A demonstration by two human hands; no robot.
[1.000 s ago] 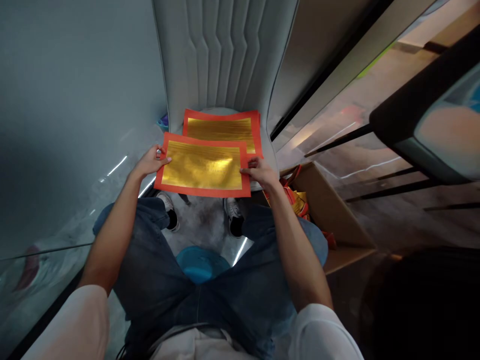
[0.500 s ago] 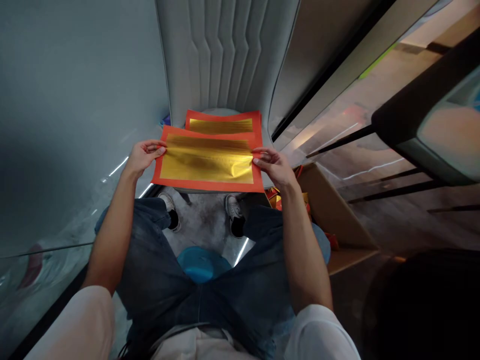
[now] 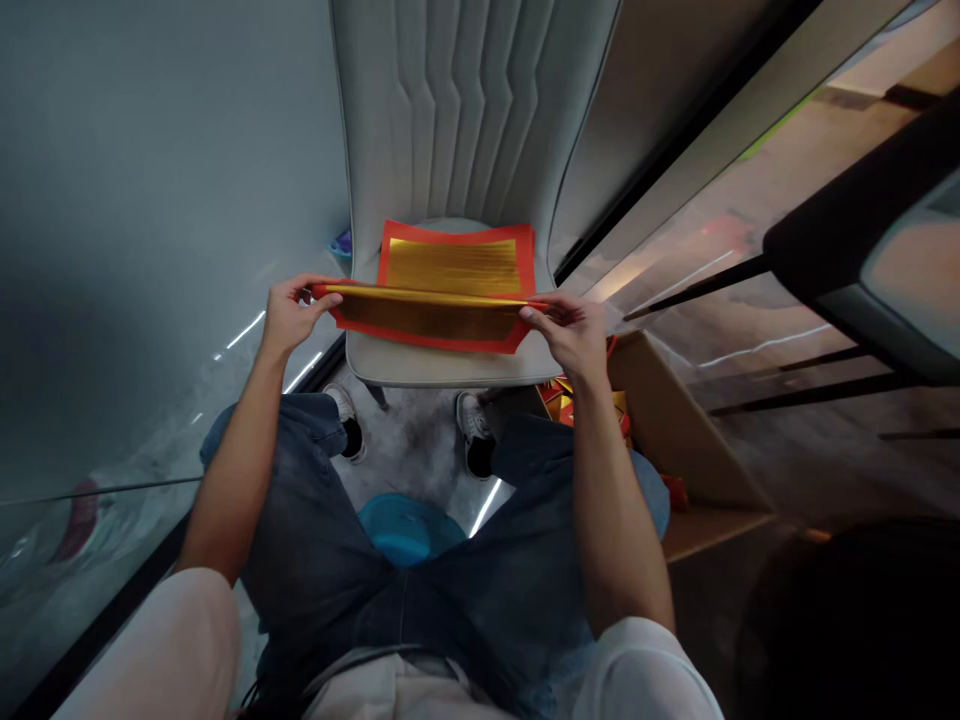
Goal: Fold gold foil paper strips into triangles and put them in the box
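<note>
Between my hands, above the front of the chair seat, stretches a red-orange paper sheet with a gold panel (image 3: 435,318). It is bent along its width, and a bright gold ridge runs from one hand to the other. My left hand (image 3: 295,315) pinches its left end between thumb and fingers. At the right end my right hand (image 3: 568,327) grips it the same way. Behind it, more red-orange paper with a gold panel (image 3: 454,262) lies on the grey chair seat (image 3: 409,372), its near part hidden by the held sheet.
A cardboard box (image 3: 664,420) with red and gold folded paper pieces (image 3: 592,400) stands by my right knee. Below me is a blue round object (image 3: 412,530). A glossy wall panel (image 3: 165,180) rises at left; another chair (image 3: 847,250) stands at right.
The held sheet lay spread with its gold face up; now it is bent across into a narrow band. Both hands still grip its ends. The view has shifted slightly.
</note>
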